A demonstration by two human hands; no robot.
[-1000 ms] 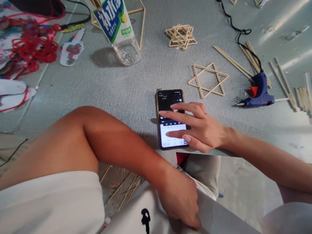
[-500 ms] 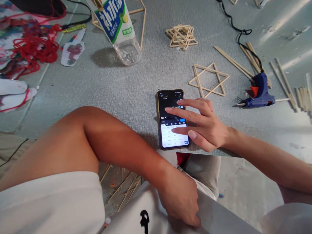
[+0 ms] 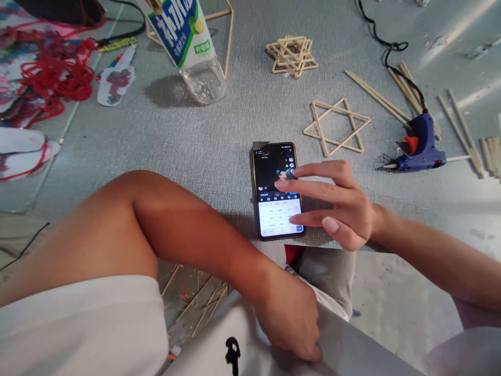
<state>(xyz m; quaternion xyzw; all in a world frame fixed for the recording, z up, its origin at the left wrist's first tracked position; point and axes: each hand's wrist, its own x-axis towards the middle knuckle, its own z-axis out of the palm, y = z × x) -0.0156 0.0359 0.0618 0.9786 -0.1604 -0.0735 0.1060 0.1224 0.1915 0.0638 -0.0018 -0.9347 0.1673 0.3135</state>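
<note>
A grey textured mat (image 3: 219,141) covers the floor, with sticks and scraps littering bare ground at six o'clock. The left hand (image 3: 289,318) rests loosely curled on the lap, holding nothing, seemingly propping the body. The right hand (image 3: 336,203), fingers spread, hovers over the phone (image 3: 274,209) lying flat at centre, fingertips on its lit screen. A bottle (image 3: 191,47) stands at eleven o'clock; stick stars (image 3: 336,128) and a blue glue gun (image 3: 418,149) lie at two o'clock.
</note>
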